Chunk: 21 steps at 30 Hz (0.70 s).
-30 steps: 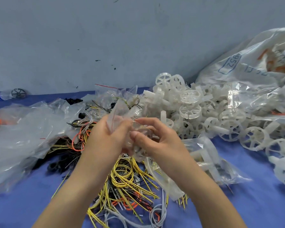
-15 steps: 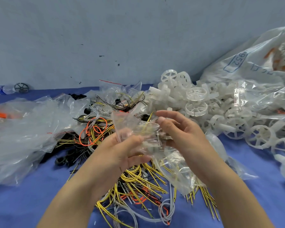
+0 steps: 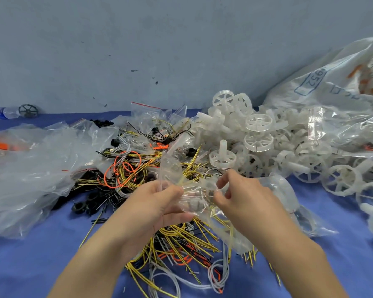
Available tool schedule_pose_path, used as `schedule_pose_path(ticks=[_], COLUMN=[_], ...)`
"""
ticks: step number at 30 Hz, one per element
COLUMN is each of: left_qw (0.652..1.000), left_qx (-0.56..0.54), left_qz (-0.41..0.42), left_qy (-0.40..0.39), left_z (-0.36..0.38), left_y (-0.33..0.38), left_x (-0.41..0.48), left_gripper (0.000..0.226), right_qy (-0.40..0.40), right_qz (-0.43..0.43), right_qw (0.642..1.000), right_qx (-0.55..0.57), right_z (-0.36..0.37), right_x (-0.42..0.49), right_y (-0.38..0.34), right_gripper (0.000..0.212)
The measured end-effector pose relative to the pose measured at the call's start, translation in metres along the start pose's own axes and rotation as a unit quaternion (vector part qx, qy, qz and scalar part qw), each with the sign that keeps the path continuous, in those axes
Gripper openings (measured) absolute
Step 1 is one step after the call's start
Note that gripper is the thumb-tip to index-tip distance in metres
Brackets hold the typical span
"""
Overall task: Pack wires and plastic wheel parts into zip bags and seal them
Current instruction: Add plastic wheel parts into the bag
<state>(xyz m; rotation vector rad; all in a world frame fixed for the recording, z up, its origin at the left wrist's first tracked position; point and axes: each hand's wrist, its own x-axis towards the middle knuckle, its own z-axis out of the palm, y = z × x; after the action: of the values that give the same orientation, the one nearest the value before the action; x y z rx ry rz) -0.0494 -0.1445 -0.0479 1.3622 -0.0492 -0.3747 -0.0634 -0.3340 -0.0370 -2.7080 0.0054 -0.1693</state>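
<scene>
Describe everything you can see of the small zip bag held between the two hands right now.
The small zip bag is clear, thin, crinkled plastic, held above the pile of yellow wires. The left hand pinches its left side and the right hand pinches its right side. A flap rises up and left of the left hand's grip. Through the plastic something pale and round shows, seemingly a wheel part, plus a yellowish strand. Whether the zip is sealed cannot be told.
</scene>
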Motion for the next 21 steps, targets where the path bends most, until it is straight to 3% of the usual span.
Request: schedule_pose_path(ticks=[6, 10, 17, 20, 21], left_qw=[0.999, 0.993, 0.966, 0.949, 0.942], left_qx=[-0.038, -0.046, -0.206, -0.253, -0.275], left_qz=[0.004, 0.005, -0.064, -0.089, -0.099], left_qy=[-0.005, -0.112, -0.145, -0.165, -0.165], left_z=[0.027, 0.054, 0.079, 0.083, 0.084], left_y=[-0.013, -0.019, -0.015, -0.02, -0.022], left_x=[0.003, 0.007, 0.024, 0.03, 0.033], left_gripper=[0.013, 0.026, 0.027, 0.055, 0.053], right_qy=[0.085, 0.102, 0.109, 0.116, 0.117], right_qz=[0.001, 0.007, -0.005, -0.019, -0.023], right_qw=[0.991, 0.992, 0.992, 0.991, 0.99], right_qx=[0.101, 0.08, 0.069, 0.068, 0.069], right_z=[-0.002, -0.004, -0.005, -0.003, -0.002], right_x=[0.003, 0.002, -0.003, -0.005, -0.005], right_y=[-0.008, -0.014, -0.019, -0.02, -0.019], right_gripper=[0.017, 0.017, 0.017, 0.018, 0.018])
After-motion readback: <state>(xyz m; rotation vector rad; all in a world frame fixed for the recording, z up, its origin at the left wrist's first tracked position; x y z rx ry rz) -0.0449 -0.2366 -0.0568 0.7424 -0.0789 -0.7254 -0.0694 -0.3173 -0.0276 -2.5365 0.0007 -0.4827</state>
